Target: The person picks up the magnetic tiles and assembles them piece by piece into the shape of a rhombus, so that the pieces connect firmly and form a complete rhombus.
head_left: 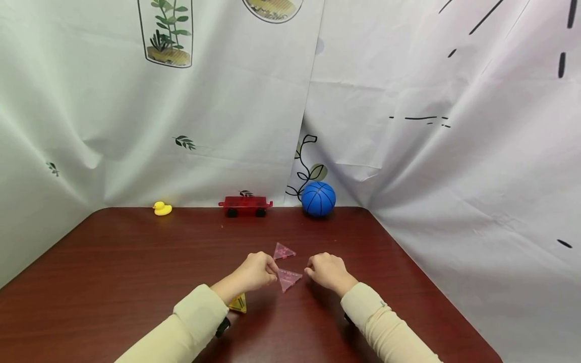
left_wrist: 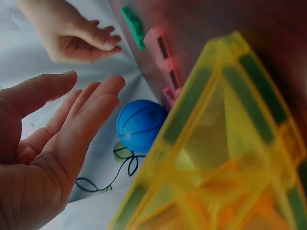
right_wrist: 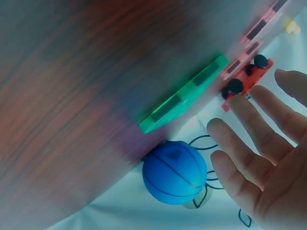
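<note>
My left hand (head_left: 255, 272) hovers over the table beside a pink see-through triangle tile (head_left: 289, 278). The left wrist view shows its thumb and fingers apart with nothing between them. Farther back lies a second pink triangle tile (head_left: 283, 251). On the right, my right hand (head_left: 329, 271) has loosely spread fingers (right_wrist: 247, 165) and holds nothing. A green tile (right_wrist: 184, 96) lies near it, hidden behind the hand in the head view. Close to the left wrist is a yellow triangle tile (left_wrist: 187, 105), with orange showing through it; my left arm partly covers it in the head view.
Along the back edge of the dark red-brown table (head_left: 113, 262) stand a yellow toy duck (head_left: 162, 208), a red wheeled toy base (head_left: 246, 202) and a blue ball (head_left: 318, 199). A white printed cloth (head_left: 218, 121) hangs behind the table and down its sides.
</note>
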{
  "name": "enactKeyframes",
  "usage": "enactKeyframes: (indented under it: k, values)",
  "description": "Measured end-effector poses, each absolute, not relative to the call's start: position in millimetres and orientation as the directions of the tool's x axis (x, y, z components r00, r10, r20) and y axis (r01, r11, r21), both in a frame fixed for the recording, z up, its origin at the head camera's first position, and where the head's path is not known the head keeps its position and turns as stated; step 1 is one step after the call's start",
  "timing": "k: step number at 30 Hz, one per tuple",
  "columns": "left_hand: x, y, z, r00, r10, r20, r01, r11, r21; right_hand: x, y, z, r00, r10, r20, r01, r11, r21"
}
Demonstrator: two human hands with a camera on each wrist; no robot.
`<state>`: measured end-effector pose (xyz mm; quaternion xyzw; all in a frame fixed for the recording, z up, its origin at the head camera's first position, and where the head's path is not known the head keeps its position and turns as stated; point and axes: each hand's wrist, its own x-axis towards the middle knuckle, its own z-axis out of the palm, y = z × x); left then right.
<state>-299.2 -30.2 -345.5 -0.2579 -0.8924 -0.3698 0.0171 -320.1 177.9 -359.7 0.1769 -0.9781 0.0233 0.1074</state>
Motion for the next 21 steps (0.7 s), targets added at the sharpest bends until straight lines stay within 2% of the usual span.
enactKeyframes:
  k: [5, 16, 21]
  values:
    - [-302, -24, -354, -0.861, 0.452, 0.234, 0.490, 0.612, 0.620, -322, 183, -361, -0.921, -0.328, 0.209, -0.339, 0.941, -0.015]
    - [-308, -14, -360, -0.890, 0.395, 0.229, 0.451, 0.690, 0.565, -328, 187, -362, -0.932, -0.301, 0.203, -0.307, 0.952, -0.002]
    - [-312, -9, -364, -0.910, 0.373, 0.183, 0.410, 0.729, 0.548, -330, 188, -365, -0.933, -0.297, 0.203, -0.304, 0.953, -0.002]
